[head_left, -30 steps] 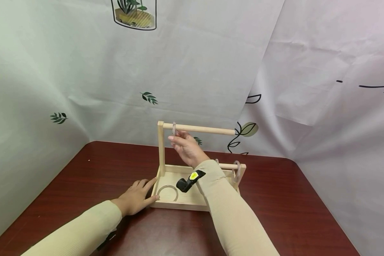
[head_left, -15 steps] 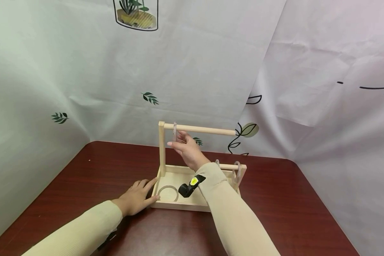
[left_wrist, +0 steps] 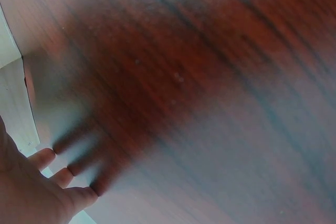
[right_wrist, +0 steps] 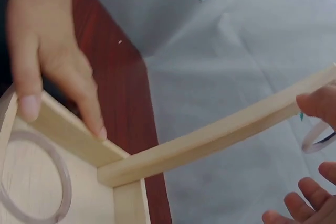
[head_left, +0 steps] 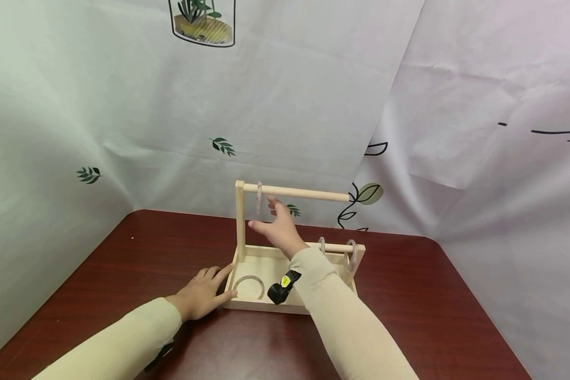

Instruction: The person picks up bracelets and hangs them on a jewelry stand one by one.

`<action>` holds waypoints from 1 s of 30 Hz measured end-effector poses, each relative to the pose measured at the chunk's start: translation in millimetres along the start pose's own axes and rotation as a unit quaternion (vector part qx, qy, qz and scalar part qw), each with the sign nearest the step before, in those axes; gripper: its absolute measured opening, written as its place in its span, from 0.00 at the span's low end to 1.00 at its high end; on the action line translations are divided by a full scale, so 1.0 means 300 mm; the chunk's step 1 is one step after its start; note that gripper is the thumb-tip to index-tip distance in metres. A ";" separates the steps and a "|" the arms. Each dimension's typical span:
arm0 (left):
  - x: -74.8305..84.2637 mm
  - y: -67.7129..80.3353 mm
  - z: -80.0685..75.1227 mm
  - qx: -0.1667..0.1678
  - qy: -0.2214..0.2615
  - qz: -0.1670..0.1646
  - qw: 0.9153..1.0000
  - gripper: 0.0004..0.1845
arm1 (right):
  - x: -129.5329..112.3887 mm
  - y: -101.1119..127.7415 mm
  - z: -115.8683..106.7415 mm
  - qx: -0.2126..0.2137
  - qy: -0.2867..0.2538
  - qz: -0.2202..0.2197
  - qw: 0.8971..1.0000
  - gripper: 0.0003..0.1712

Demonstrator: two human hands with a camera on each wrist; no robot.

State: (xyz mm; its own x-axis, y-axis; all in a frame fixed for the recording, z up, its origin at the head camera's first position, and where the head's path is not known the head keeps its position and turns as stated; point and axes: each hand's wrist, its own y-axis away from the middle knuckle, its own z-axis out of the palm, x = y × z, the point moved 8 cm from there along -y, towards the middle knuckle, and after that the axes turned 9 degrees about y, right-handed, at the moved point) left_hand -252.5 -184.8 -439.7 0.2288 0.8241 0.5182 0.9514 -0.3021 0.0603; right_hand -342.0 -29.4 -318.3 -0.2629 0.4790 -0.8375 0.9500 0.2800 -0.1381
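A pale wooden rack (head_left: 239, 221) with a tray base stands on the table. From its upper rod (head_left: 309, 193), near the left post, hangs a translucent bangle (head_left: 258, 198). Just right of and below that bangle is my right hand (head_left: 280, 227), fingers and thumb spread apart, not gripping it; the right wrist view shows the same gap. My left hand (head_left: 199, 293) rests against the tray's left side, thumb on the front corner and fingers along the edge. Inside the tray lies another bangle (head_left: 249, 285), flat, near the left hand's thumb.
Two more bangles hang on the lower rod (head_left: 337, 247), at the right: one bangle (head_left: 322, 245) near the wrist, one bangle (head_left: 351, 256) by the short post. The reddish-brown table (head_left: 418, 311) meets a white printed cloth (head_left: 290, 105) behind.
My right hand has let go of the bangle on the upper rod and drawn slightly down and right, fingers opening. The bangle now hangs freely. My left hand has stayed put.
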 end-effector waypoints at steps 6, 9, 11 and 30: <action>0.000 0.000 -0.001 -0.001 0.003 0.000 1.000 0.40 | -0.002 0.019 -0.002 0.012 0.079 -0.015 0.997 0.47; -0.001 -0.002 -0.001 0.001 0.004 0.004 1.000 0.40 | 0.002 0.025 -0.001 0.011 0.101 -0.015 0.995 0.47; -0.001 -0.004 -0.001 0.004 0.003 0.007 1.000 0.40 | 0.008 0.029 0.001 0.009 0.112 -0.013 0.994 0.47; 0.000 0.003 -0.003 0.002 0.001 0.002 1.000 0.40 | 0.046 0.079 0.076 -0.045 0.231 -0.035 0.971 0.44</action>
State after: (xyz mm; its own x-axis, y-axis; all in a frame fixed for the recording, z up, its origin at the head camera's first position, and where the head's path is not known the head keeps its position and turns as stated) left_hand -251.7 -185.3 -438.9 0.2323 0.8216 0.5206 0.9513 -0.3033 0.0541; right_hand -319.2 -35.1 -345.3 -0.3931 0.7727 -0.4985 0.9142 0.3866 -0.1218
